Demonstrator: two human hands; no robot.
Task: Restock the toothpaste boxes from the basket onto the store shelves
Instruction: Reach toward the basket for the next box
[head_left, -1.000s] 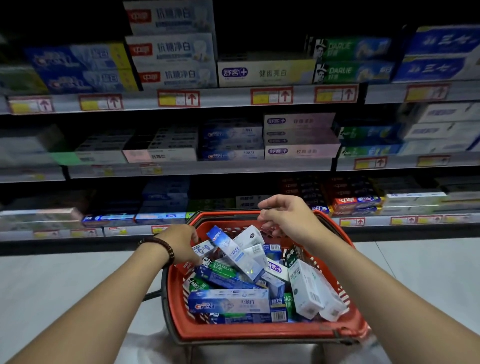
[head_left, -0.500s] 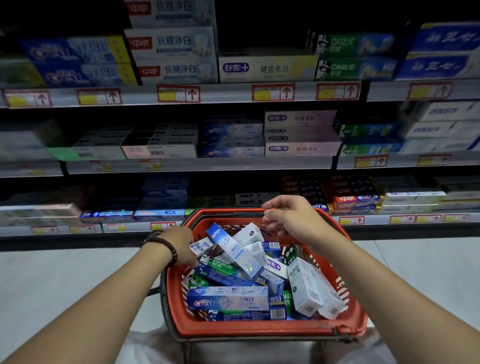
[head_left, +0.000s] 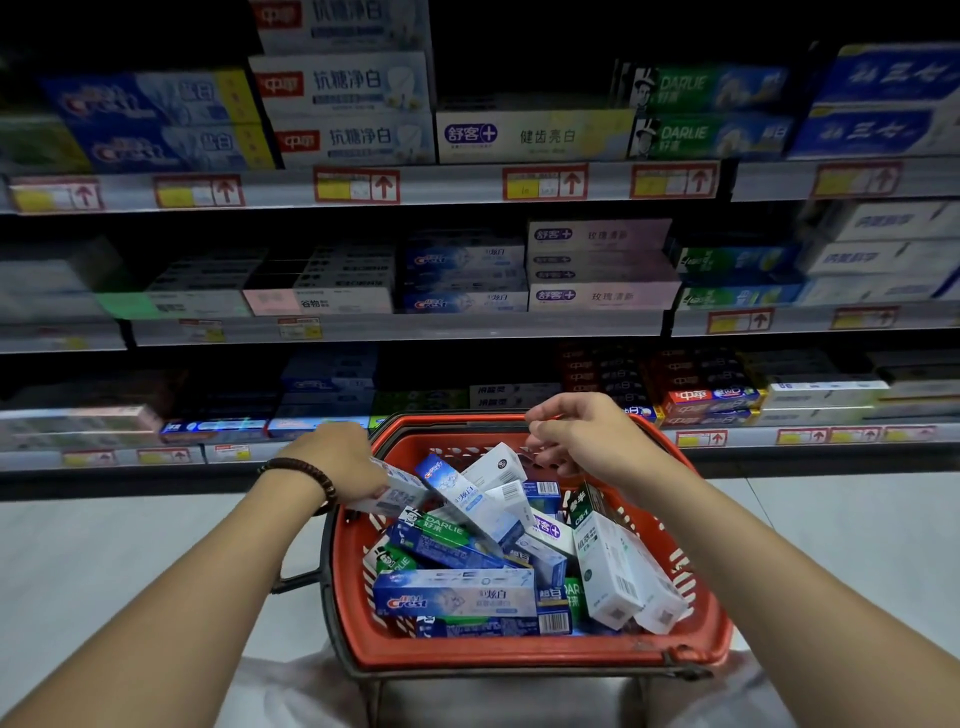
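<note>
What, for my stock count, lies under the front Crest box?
A dark blue box shows its edge and barcode beneath the Crest box; the rest is covered.

Dim lighting is leaving the recesses of the shelves (head_left: 467, 328) nearly black. Wide-angle distortion is bowing and blurring them toward both edges; the central basket (head_left: 519, 657) is rendering sharp.
</note>
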